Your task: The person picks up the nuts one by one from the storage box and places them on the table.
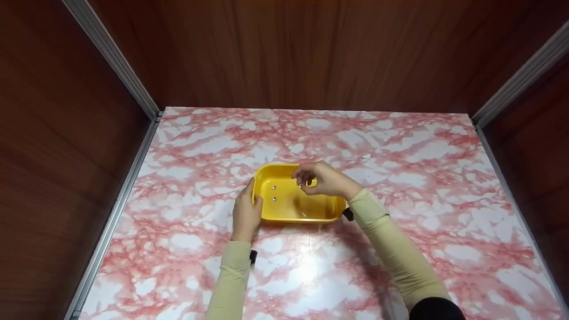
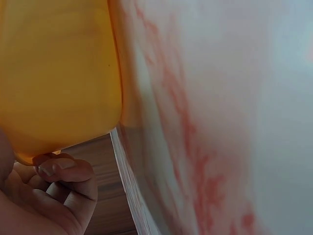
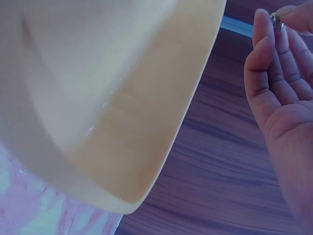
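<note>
A yellow rectangular tray (image 1: 303,208) with rounded corners is in the middle of the head view. My left hand (image 1: 246,217) grips its left end, thumb over the rim and fingers along the outside wall; the left wrist view shows curled fingertips (image 2: 66,169) at the tray's edge. Above the right half of the tray, my right hand (image 1: 326,180) pinches a small silver metal piece (image 3: 277,21), round and nut-like, between thumb and fingertips. Two similar small silver pieces, an upper one (image 1: 274,187) and a lower one (image 1: 274,198), lie on the tray floor towards the left.
Under the tray spreads a table top (image 1: 186,262) with a red and white marbled pattern. Dark wood-grain panels stand at the back (image 1: 284,58), left and right, with grey metal rails along the corners. A black strap piece (image 1: 348,214) shows at the right wrist.
</note>
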Motion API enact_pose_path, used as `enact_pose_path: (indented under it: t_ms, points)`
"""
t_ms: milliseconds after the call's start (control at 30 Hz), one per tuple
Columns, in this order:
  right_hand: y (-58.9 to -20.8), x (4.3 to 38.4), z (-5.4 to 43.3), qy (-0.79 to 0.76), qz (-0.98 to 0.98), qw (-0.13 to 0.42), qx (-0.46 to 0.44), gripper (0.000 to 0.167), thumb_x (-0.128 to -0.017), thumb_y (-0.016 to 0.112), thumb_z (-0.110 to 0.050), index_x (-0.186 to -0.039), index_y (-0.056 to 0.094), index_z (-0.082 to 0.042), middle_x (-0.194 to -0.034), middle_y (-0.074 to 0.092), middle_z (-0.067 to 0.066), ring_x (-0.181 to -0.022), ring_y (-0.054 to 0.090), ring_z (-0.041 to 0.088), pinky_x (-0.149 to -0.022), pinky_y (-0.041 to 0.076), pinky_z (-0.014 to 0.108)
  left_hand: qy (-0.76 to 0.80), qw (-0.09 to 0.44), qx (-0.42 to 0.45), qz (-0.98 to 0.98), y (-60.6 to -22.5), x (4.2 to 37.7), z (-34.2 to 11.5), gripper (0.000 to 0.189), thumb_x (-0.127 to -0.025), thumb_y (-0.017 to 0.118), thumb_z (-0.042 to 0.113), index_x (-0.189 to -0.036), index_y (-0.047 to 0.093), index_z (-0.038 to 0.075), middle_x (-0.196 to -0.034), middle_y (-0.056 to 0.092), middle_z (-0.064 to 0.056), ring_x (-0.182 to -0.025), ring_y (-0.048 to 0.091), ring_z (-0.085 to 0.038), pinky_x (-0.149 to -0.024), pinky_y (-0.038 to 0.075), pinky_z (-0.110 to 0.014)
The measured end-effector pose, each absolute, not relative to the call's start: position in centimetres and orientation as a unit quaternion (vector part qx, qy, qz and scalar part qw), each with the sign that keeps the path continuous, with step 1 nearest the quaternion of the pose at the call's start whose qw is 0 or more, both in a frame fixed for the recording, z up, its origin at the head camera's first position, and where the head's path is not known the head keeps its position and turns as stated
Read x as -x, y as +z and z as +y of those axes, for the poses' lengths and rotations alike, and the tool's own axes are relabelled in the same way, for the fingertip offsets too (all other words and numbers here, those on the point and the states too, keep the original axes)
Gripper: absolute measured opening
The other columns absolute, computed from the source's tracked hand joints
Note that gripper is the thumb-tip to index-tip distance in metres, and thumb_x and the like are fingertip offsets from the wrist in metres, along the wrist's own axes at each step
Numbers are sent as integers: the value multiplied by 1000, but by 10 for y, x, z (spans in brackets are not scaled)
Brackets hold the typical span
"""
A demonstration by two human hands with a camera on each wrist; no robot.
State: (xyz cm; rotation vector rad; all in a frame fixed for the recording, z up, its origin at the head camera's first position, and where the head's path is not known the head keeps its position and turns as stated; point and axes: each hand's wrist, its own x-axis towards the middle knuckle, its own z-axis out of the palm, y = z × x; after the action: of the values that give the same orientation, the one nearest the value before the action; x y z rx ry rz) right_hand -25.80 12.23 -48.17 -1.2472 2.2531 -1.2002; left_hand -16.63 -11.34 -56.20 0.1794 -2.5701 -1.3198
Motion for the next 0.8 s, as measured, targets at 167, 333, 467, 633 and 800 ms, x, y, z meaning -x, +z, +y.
enact_pose_path:
  t_ms: [167, 333, 467, 633, 800]
  points:
    - [-482, 256, 128, -419, 784, 146, 435, 30, -80, 67, 2, -108, 64, -6, -89, 66, 9, -79, 61, 15, -72, 55, 37, -449, 119, -70, -883, -562, 166, -113, 53, -91, 55, 4, -143, 44, 4, -125, 57, -21, -99, 58, -28, -89, 48, -41]
    - [-483, 255, 132, -423, 785, 149, 427, 30, -80, 68, 2, -108, 64, -7, -89, 66, 7, -79, 61, 16, -72, 55, 37, -450, 124, -69, -882, -562, 166, -113, 53, -90, 55, 4, -142, 44, 4, -125, 58, -21, -96, 57, -28, -87, 49, -41]
    - [-482, 252, 133, -430, 785, 152, 419, 30, -80, 69, 4, -108, 63, -4, -89, 66, 10, -79, 61, 22, -72, 54, 41, -448, 130, -64, -882, -561, 166, -113, 52, -90, 55, 4, -142, 46, 3, -122, 60, -20, -94, 57, -27, -85, 49, -42]
    - [-473, 245, 134, -442, 780, 159, 414, 29, -80, 65, 11, -108, 61, 4, -90, 64, 21, -80, 60, 34, -73, 52, 51, -443, 125, -68, -885, -560, 166, -112, 52, -91, 55, 5, -142, 45, 5, -121, 60, -19, -97, 58, -28, -87, 49, -43]
    - [-454, 234, 136, -444, 776, 157, 420, 29, -79, 63, 15, -107, 61, 7, -89, 63, 24, -79, 60, 35, -72, 52, 51, -441, 117, -78, -886, -560, 166, -111, 53, -90, 55, 5, -142, 46, 7, -124, 58, -19, -105, 57, -29, -93, 47, -43]
